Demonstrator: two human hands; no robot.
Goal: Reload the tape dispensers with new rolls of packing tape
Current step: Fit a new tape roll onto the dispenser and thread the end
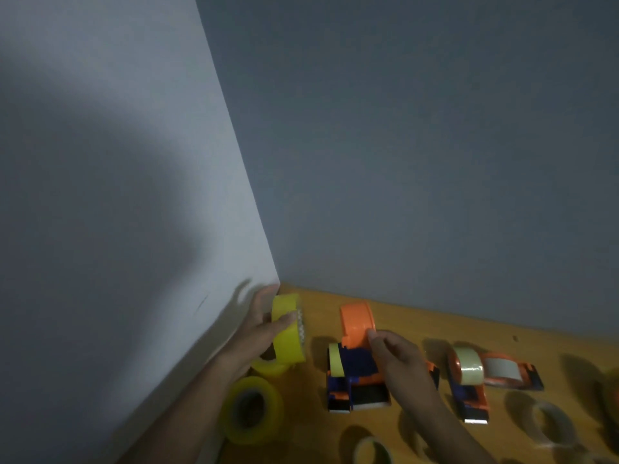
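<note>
At lower left of the frame, we saw the left hand (pixel 264 324) gripping a yellow tape roll (pixel 288 333), held on edge above the wooden table (pixel 435 329). Just right of it stood the orange dispenser (pixel 356 349), its round cover upright. The right hand (pixel 395 356) pinched that cover's edge. We judged the roll must travel rightward, hole facing sideways toward the hub.

No text, label, brand, number or sign can be read anywhere in this dim, blurred view, neither on the tape rolls nor on the dispensers, the walls or the desk.
</note>
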